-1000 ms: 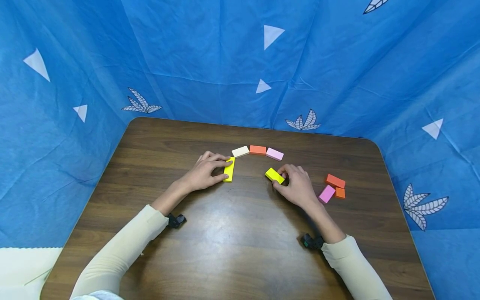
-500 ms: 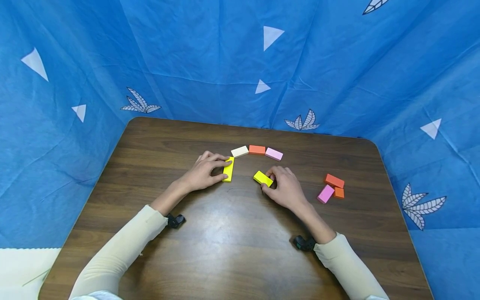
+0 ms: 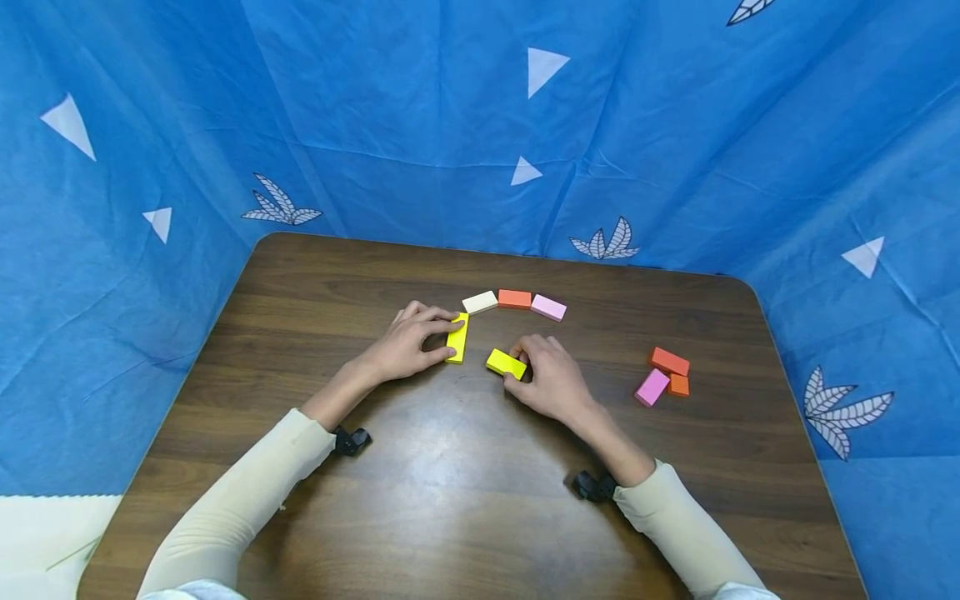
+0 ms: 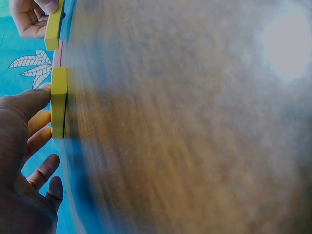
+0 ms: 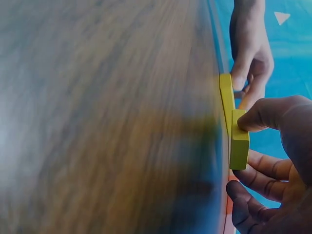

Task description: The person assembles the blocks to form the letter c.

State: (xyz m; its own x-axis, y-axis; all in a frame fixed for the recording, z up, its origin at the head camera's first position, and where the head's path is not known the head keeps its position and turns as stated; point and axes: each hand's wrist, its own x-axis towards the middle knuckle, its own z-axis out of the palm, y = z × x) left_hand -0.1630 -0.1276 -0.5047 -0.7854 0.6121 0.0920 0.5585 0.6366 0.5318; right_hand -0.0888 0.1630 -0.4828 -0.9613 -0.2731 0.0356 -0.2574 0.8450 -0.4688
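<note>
My left hand (image 3: pixel 406 344) holds a long yellow block (image 3: pixel 457 338) by its left side, thumb near the close end and fingertips near the far end. That block lies on the wooden table. Between thumb and fingers, my right hand (image 3: pixel 553 379) pinches a shorter yellow block (image 3: pixel 506 363), a small gap to the right of the long one. In the right wrist view the pinched block (image 5: pixel 240 141) overlaps the long one. From the long block's far end, a cream block (image 3: pixel 480 302), an orange-red block (image 3: pixel 514 299) and a light pink block (image 3: pixel 549 307) continue in a curve.
To the right lie a red block (image 3: pixel 670 361), a pink block (image 3: pixel 652 388) and a small orange block (image 3: pixel 678 385), close together. A blue patterned cloth (image 3: pixel 420 108) hangs round the back and sides of the table (image 3: pixel 420 517).
My right hand has moved left with the shorter yellow block, toward the long one, and the block has turned slightly. The left hand and the other blocks have stayed put.
</note>
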